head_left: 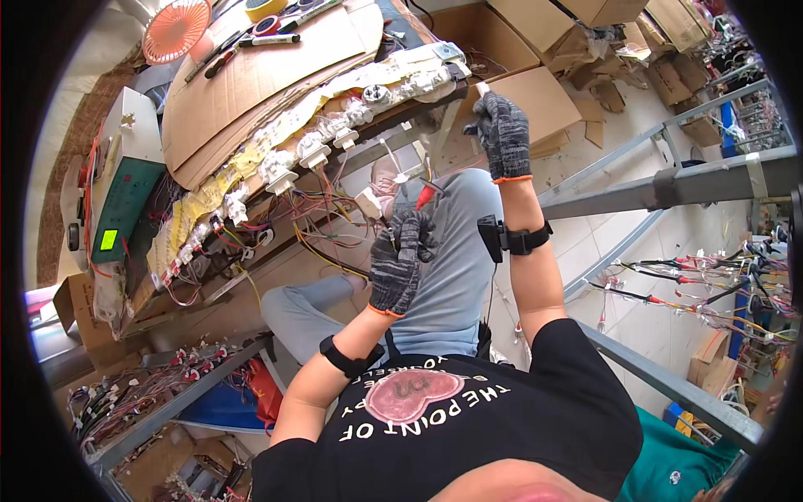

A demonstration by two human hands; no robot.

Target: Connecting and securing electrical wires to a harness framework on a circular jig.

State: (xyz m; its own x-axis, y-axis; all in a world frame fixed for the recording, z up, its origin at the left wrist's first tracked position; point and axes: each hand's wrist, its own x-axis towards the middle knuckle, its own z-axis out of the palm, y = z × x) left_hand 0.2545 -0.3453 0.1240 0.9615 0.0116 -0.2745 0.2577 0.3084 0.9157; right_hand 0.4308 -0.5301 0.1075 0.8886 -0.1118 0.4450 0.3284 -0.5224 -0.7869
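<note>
My left hand [400,263], in a grey-black knit glove, is curled closed above my lap. Out of it rises a wire harness with a red sleeve [426,195], and a white connector [369,202] lies beside the fingers. Farther right, my gloved right hand [505,138] is raised near the board's right end. Its fingers are bent together, with a small white connector [483,88] at the tips. Along the near edge of the board runs a row of white sockets [313,151] on yellow tape, with loose wires [322,213] hanging below.
Cardboard [268,71] covers the bench, bearing markers [269,39], tape rolls [266,7] and an orange fan [176,32]. A tester box [125,184] with a lit green screen stands left. Cardboard boxes [519,109], metal rails [669,186] and hanging harnesses [686,280] are on the right.
</note>
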